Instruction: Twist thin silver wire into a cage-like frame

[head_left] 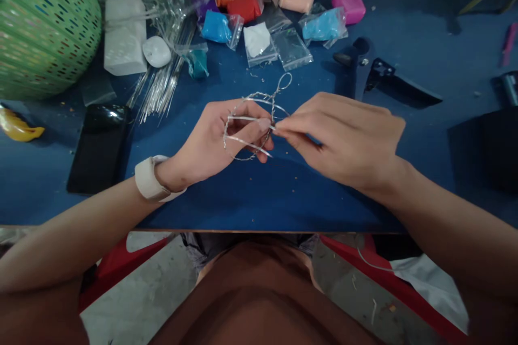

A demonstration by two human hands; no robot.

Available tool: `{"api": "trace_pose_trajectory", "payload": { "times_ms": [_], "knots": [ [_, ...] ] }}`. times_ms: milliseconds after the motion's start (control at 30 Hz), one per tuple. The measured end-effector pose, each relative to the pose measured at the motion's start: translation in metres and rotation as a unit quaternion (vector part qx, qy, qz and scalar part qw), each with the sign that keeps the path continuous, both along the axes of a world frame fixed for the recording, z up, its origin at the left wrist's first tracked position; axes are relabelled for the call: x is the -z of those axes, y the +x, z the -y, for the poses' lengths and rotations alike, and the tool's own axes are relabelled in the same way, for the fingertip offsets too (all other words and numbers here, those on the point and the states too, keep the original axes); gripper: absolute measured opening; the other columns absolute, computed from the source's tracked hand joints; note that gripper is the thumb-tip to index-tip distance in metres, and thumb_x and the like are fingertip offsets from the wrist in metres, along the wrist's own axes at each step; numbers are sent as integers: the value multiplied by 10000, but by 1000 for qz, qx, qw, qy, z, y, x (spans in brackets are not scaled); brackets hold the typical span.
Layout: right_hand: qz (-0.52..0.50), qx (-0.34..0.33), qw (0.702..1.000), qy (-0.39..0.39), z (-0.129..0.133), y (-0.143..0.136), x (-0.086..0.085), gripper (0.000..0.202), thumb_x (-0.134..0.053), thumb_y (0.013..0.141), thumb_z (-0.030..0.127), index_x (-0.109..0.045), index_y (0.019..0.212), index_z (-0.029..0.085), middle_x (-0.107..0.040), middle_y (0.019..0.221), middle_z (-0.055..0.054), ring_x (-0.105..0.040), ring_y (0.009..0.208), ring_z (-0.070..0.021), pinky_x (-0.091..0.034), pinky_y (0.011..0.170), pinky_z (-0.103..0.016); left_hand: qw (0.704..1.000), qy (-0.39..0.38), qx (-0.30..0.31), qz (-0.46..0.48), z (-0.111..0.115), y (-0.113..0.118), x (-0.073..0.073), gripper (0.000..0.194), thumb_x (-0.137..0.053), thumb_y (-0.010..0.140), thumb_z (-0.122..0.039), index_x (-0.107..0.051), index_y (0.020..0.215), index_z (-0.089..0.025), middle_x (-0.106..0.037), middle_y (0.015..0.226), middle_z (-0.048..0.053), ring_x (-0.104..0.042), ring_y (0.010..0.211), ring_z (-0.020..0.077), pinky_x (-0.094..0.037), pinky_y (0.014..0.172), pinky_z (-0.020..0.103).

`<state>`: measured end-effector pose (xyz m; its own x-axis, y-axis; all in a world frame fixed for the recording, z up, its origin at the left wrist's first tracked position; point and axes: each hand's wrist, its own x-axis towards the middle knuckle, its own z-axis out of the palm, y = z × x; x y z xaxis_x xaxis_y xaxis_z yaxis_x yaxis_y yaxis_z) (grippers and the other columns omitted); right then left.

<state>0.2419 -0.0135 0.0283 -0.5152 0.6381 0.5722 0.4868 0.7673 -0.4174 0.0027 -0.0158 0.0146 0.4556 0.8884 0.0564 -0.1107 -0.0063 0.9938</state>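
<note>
A round frame of twisted silver wire (243, 98) has a small loop standing out at its top and pale strips running across it. My left hand (230, 135) grips the frame, with the thumb and fingertips pressed at its right side and the other fingers curled behind it. Close against that spot, my right hand (335, 135) pinches the end of a pale strip between thumb and forefinger. The fingertips of both hands almost meet there. Part of the frame is hidden behind my left fingers.
Silver wire lengths (159, 91) lie beyond my left hand, near a black phone (99, 148) and a green perforated basket (48, 32). Several bagged coloured clay blocks (216, 27) line the back. Black-handled cutters (360, 67) lie beyond my right hand on the blue table (259, 199).
</note>
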Motion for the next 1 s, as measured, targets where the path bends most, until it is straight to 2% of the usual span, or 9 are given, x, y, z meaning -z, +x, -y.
{"api": "trace_pose_trajectory", "payload": {
  "times_ms": [133, 233, 433, 533, 700, 800, 867, 900, 1000],
  "knots": [
    [-98, -9, 993, -61, -2, -3, 3, 181, -797, 1093, 232, -852, 925, 273, -852, 851, -2, -774, 750, -192, -580, 699, -353, 992, 106, -50, -37, 1, 0, 1, 355, -967, 1010, -512, -814, 1016, -192, -835, 912, 29, -823, 721, 140, -694, 657, 238],
    [-114, -11, 989, -96, -1, -4, 2, 182, -822, 1090, 255, -865, 917, 293, -866, 875, 2, -784, 768, -200, -617, 736, -363, 989, 131, -53, -47, 2, 0, 3, 382, -984, 985, -545, -815, 1017, -204, -837, 914, 22, -817, 697, 146, -683, 635, 250],
    [-138, -1, 971, -194, 5, -4, -5, 216, -886, 1089, 460, -908, 931, 316, -894, 938, -33, -823, 835, -244, -692, 832, -417, 983, 155, -85, -45, 5, 0, 0, 405, -950, 1009, -588, -804, 1051, -214, -832, 866, 3, -806, 680, 135, -665, 632, 253],
    [-127, 9, 983, -132, 6, -4, -4, 168, -901, 1075, 434, -912, 938, 338, -895, 914, -19, -826, 809, -249, -684, 794, -422, 990, 121, -65, -24, 7, 2, -3, 374, -944, 1025, -555, -796, 1002, -213, -823, 856, -1, -806, 684, 127, -685, 648, 252],
    [-87, -5, 996, -7, 5, -1, 0, 188, -839, 1080, 269, -909, 941, 375, -913, 948, 5, -861, 862, -249, -669, 752, -405, 997, 49, -57, 17, 9, 4, -4, 346, -962, 1017, -525, -791, 960, -229, -823, 835, -11, -798, 675, 126, -702, 632, 247],
    [-133, -20, 990, -45, 6, 0, -1, 109, -955, 1000, 303, -897, 920, 352, -907, 939, -6, -846, 850, -250, -653, 755, -408, 992, 107, -64, -8, 10, 4, -5, 341, -948, 1030, -534, -794, 970, -236, -836, 869, -4, -797, 678, 127, -704, 635, 255],
    [-206, -41, 960, -186, 6, -2, 0, 102, -999, 979, 362, -904, 963, 328, -897, 940, -12, -822, 820, -227, -659, 749, -388, 983, 168, -79, -15, 10, 3, -5, 304, -918, 1063, -512, -801, 999, -238, -840, 902, -6, -803, 693, 119, -695, 645, 248],
    [-250, -62, 926, -277, 5, -4, 1, 120, -1007, 978, 380, -909, 990, 313, -888, 930, -11, -809, 795, -207, -669, 739, -366, 977, 192, -88, -12, 11, 2, -5, 284, -908, 1074, -499, -806, 1016, -240, -840, 912, -9, -805, 700, 113, -688, 648, 241],
    [-345, -164, 775, -504, 0, -8, 4, 187, -1063, 918, 360, -908, 961, 266, -843, 824, 4, -765, 690, -156, -657, 635, -286, 970, 221, -97, -1, 11, 2, -5, 214, -916, 1073, -452, -828, 1066, -256, -834, 905, -18, -810, 727, 107, -684, 664, 225]
  ]
}}
